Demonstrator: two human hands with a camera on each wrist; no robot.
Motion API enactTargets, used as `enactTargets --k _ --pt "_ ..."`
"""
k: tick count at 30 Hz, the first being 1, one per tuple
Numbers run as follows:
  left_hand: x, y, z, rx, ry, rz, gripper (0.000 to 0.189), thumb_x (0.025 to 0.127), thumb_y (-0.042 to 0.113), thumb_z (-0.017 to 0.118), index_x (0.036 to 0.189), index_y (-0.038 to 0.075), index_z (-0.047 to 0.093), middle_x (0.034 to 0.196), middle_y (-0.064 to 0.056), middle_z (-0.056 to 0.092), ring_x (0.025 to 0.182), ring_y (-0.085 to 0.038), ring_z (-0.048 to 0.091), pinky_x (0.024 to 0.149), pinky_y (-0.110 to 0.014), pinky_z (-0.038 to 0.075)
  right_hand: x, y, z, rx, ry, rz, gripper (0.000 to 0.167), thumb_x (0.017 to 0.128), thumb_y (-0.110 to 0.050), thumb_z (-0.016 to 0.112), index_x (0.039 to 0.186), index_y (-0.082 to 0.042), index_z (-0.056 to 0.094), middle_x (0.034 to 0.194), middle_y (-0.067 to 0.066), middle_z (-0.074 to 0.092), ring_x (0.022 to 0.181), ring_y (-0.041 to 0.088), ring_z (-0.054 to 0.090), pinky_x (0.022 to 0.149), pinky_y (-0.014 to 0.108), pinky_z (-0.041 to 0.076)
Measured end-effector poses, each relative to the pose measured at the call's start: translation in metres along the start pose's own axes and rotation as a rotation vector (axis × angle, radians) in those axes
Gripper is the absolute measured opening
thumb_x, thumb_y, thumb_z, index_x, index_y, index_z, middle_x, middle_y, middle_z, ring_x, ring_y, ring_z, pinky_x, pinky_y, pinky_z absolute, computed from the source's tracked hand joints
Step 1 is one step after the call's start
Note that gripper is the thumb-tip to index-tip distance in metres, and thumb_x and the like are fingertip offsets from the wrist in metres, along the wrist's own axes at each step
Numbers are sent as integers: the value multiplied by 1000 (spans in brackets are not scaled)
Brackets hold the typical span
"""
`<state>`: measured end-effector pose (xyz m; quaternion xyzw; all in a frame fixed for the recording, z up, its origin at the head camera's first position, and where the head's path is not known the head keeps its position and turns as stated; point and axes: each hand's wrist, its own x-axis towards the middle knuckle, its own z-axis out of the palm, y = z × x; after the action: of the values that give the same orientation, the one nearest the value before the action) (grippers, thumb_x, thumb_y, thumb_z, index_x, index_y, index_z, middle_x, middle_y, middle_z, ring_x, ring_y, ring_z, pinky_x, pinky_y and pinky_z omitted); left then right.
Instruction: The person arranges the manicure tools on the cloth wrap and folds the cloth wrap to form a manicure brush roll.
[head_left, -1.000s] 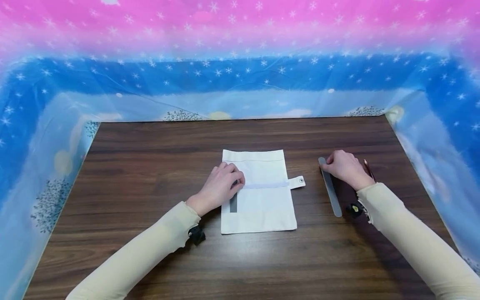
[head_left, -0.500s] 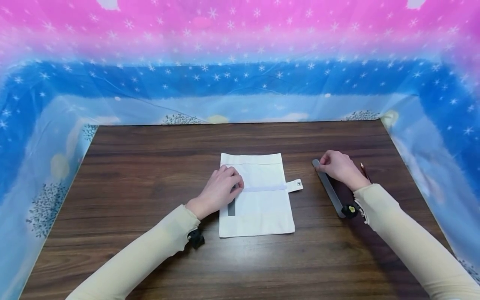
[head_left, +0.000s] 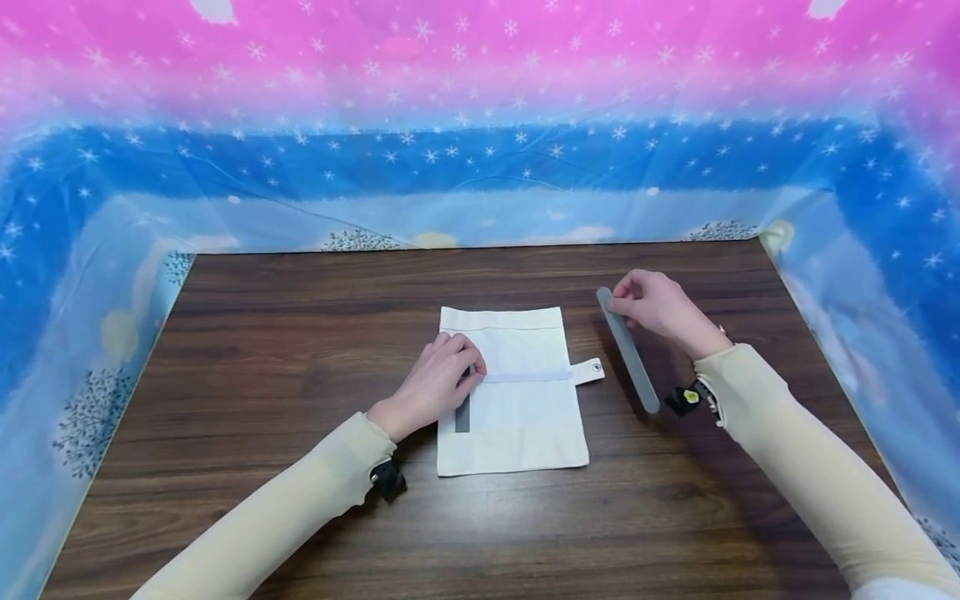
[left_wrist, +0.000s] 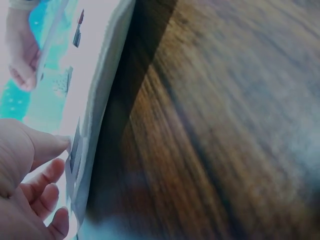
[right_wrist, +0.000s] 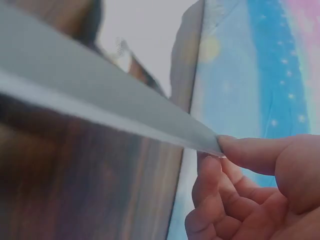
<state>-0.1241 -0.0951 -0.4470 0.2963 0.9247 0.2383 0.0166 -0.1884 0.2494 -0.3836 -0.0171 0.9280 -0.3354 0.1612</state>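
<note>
A white cloth pouch (head_left: 525, 417) lies unfolded on the table, with a pale elastic band (head_left: 528, 377) across it and a snap tab at its right side. My left hand (head_left: 431, 379) rests on its left part, thumb and fingertips pinching at the left end of the band. Partly under this hand, a flat grey strip (head_left: 462, 417) lies on the pouch; its upper part is mostly hidden. To the right, my right hand (head_left: 660, 308) pinches a long grey nail file (head_left: 630, 354) near its far end. The right wrist view shows thumb and finger on the file's tip (right_wrist: 150, 112).
The brown wooden table (head_left: 300, 317) reaches to a pink and blue snowflake cloth (head_left: 480, 167) hung on three sides. A small, thin item (head_left: 722, 331) shows beside my right wrist, mostly hidden.
My right hand has lifted the nail file from the table and moved it left, toward the pouch. The left hand stays on the pouch.
</note>
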Motion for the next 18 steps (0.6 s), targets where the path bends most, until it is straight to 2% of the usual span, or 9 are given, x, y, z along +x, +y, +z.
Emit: enactTargets --k 4,11,13,18 --pt "-1 0 -1 -3 -3 8 6 100 11 71 95 14 72 107 -6 64 100 -27 50 89 -46 44 9 -18 6 19 15 -43 29 104 -26 63 119 -2 60 105 15 68 91 37 69 80 43 53" --pt "-3 1 -3 -14 -2 1 5 99 11 71 95 14 72 106 -5 63 100 -28 51 89 -46 44 27 -48 25 93 38 -69 25 104 -25 64 117 -4 59 102 13 69 92 38 69 81 45 55" --pt "-3 1 -3 -13 4 7 5 99 11 71 95 13 72 106 -5 63 99 -28 51 89 -46 44 34 -53 30 97 41 -76 25 103 -26 66 117 -6 61 102 12 70 92 38 69 79 43 54" --pt "-3 1 -2 -17 10 19 5 100 10 70 96 12 72 106 -6 64 99 -28 51 88 -46 44 47 -64 44 138 23 -89 26 103 -26 66 119 -6 60 105 13 71 91 37 68 82 48 55"
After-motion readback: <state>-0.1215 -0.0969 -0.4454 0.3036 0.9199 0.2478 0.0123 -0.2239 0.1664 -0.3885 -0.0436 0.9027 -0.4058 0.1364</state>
